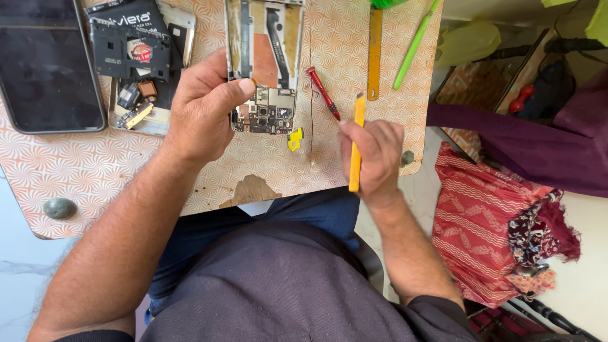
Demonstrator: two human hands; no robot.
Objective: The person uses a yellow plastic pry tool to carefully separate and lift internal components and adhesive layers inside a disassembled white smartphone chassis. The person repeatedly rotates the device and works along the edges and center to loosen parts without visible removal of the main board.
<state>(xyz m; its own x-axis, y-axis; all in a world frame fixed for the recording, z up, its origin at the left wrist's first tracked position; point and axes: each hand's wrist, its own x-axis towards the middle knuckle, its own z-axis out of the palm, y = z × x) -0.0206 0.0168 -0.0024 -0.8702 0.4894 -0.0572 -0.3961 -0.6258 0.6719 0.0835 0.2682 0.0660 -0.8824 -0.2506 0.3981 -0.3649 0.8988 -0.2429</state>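
We've got our left hand [206,107] pinching the flimsy, fragile opened phone [263,63] by its edge, right hand [373,155] closed round the stiff yellow pry tool [356,142].

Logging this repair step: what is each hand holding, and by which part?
Left hand grips the opened phone by its lower left edge. Right hand holds the yellow pry tool around its middle.
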